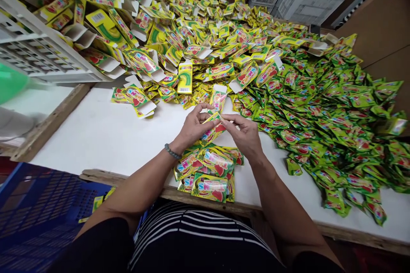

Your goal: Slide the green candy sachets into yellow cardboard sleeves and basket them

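Two bare hands work over a white worktop (96, 128), near the middle of its front edge; the left hand (192, 128), with a beaded bracelet (172, 151) at its wrist, grips a small yellow carton (209, 133) from the left; the right hand (246, 136) pinches the same carton's far end between thumb and forefinger.

The step in hand looks like close fingertip work at that end, perhaps on a flap, though the fingers hide whether it is open; such work seems to call for the left hand to steady the carton and the right thumb and forefinger to press or guide its end.

The carton's long axis runs aslant, from the near left, towards the front edge, to the far right; its worked end points away from the wearer.

Just beyond it lies an open carton (219, 99), white flap pointing to the far edge; between the forearms, a group of filled-looking yellow packs (209, 187) rests by the front edge; green sachets (307, 106) heap over the right side; yellow boxes (185, 77) spread along the far side, towards a tilted white crate (68, 62) at the far left corner.
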The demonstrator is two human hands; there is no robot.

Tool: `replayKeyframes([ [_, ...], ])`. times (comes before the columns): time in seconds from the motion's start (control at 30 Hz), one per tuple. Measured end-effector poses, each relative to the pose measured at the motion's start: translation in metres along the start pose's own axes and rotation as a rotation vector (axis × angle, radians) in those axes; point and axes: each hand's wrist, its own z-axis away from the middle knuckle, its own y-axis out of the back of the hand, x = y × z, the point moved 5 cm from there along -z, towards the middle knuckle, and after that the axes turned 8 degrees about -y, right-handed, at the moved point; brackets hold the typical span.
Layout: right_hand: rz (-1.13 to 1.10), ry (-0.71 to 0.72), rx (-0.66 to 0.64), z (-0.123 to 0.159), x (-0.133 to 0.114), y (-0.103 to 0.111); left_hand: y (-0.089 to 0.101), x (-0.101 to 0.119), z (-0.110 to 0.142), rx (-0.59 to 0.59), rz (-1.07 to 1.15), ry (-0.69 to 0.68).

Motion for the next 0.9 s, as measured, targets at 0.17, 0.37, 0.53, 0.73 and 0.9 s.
replayKeyframes([
  [0.17,-0.256,-0.188,0.024,-0.005,0.019,0.0,-0.003,0.0,0.0,-0.017,0.016,0.011],
  [0.37,-0.32,-0.238,-0.055,-0.008,0.029,0.003,-0.003,0.002,0.002,-0.033,0.011,-0.01],
  [0.53,-0.259,-0.206,-0.108,-0.005,0.023,0.004,0.0,0.001,0.002,0.021,0.031,-0.015],
  [0.73,-0.326,-0.216,-0.049,0.003,0.022,-0.009,0.003,0.002,0.0,0.099,0.096,-0.048],
  [0.9,-0.153,-0.114,0.031,0.011,0.012,-0.015,0.005,0.006,0.0,0.109,0.09,-0.066],
])
